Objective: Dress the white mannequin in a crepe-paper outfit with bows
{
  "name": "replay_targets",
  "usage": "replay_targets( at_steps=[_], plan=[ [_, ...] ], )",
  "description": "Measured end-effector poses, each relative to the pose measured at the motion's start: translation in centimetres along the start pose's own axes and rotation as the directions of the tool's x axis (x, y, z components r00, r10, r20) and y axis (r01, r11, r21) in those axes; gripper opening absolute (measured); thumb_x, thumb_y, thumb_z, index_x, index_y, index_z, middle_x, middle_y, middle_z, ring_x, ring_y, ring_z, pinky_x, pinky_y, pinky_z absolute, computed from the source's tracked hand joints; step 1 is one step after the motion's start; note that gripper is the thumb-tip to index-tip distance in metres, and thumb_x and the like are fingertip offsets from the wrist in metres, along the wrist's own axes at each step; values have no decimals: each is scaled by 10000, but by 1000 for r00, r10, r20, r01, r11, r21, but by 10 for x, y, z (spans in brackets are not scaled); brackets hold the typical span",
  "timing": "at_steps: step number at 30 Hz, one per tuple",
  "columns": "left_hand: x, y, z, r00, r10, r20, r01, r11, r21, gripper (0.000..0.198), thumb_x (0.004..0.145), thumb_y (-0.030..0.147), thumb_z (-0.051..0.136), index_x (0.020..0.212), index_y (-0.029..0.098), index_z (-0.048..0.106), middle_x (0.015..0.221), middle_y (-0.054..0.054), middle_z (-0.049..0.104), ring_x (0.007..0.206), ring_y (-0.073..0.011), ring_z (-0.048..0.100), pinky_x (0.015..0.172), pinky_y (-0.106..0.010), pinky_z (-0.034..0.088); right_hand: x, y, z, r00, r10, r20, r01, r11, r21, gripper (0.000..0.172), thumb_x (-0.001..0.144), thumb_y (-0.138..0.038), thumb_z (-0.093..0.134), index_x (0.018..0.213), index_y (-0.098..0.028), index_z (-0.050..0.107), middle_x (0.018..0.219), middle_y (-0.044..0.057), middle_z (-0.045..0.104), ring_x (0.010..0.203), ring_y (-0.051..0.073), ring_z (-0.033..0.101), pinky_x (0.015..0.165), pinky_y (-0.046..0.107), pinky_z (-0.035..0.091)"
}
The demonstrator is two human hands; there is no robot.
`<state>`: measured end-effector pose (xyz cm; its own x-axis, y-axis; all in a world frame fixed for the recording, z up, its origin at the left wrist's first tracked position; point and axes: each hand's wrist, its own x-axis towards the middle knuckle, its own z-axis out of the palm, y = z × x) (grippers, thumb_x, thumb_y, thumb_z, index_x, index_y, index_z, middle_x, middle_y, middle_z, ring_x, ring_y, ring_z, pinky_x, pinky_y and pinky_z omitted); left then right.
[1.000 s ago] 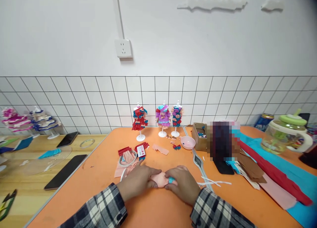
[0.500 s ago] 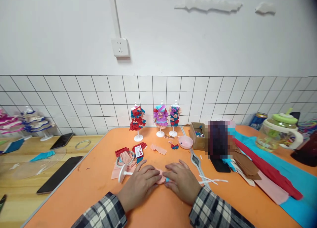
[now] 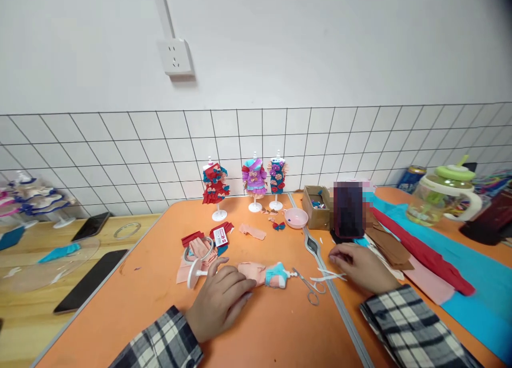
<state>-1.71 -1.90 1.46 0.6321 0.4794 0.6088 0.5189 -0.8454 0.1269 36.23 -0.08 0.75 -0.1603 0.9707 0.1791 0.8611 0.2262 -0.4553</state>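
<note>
A small white dress form with a blue crepe-paper top and a peach crepe-paper skirt lies on its side on the orange table. My left hand is closed over its lower part, fingers on the skirt; its round white base sticks out at the left. My right hand is away to the right, loosely bent with fingers apart, beside thin white strips; I see nothing in it. Between the form's neck and the strips lie small scissors.
Three dressed forms stand behind, among them a red-and-teal one. Peach paper, a ring and red scraps lie left. A pink bowl, cardboard box, phone, folded papers and jug occupy the right.
My right hand has left the dress form and moved right to the white strips. The blue top and scissors now show. My left hand stays at the form; the view has shifted slightly.
</note>
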Motion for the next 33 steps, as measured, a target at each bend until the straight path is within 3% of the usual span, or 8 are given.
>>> replay_targets(
  at_steps=[7, 15, 22, 27, 30, 33],
  plan=[
    [-2, 8, 4, 999, 27, 26, -24, 996, -83, 306, 873, 81, 484, 1068, 261, 636, 891, -4, 708, 865, -183, 571, 1036, -463, 225, -7, 4, -4, 982, 70, 174, -61, 997, -56, 207, 823, -307, 518, 859, -217, 701, 908, 55, 684, 883, 221, 613, 781, 326, 442],
    [-3, 19, 5, 996, 65, 58, -58, 993, -107, 299, 852, 76, 482, 1035, 248, 644, 811, -3, 684, 815, -185, 556, 1025, -484, 215, -5, 6, 12, 977, 143, 159, -123, 984, -126, 219, 831, -363, 533, 856, -208, 686, 929, 75, 643, 929, 245, 572, 813, 352, 404],
    [-3, 23, 6, 994, 87, 67, -78, 989, -124, 289, 851, 77, 484, 1037, 239, 635, 805, -6, 686, 806, -182, 558, 1030, -490, 216, -3, -2, 20, 987, 83, 138, -69, 992, -104, 109, 795, -263, 544, 795, -208, 638, 954, 53, 622, 933, 234, 549, 830, 356, 398],
    [-4, 25, 6, 994, 92, 54, -84, 986, -142, 289, 845, 74, 477, 1037, 227, 630, 774, -19, 660, 764, -183, 538, 928, -431, 336, -2, -15, 13, 1000, 3, 9, -3, 999, 37, 133, 844, -303, 541, 780, -214, 617, 941, 53, 618, 934, 233, 546, 828, 361, 411],
    [-5, 26, 3, 996, 66, 56, -56, 984, -166, 311, 848, 85, 492, 1104, 224, 601, 831, -38, 669, 797, -200, 544, 829, -381, 394, -4, -30, 12, 994, -83, -71, 93, 985, 142, 135, 862, -309, 554, 790, -216, 620, 921, 50, 625, 914, 220, 556, 817, 350, 416],
    [-5, 29, -1, 997, -45, 56, 54, 985, -164, 364, 875, 222, 545, 1238, 218, 538, 1025, -86, 652, 941, -240, 549, 834, -378, 426, -13, -60, 22, 975, -213, -57, 221, 947, 235, 119, 852, -256, 583, 749, -210, 619, 814, 29, 639, 827, 192, 569, 759, 317, 412]
  ],
)
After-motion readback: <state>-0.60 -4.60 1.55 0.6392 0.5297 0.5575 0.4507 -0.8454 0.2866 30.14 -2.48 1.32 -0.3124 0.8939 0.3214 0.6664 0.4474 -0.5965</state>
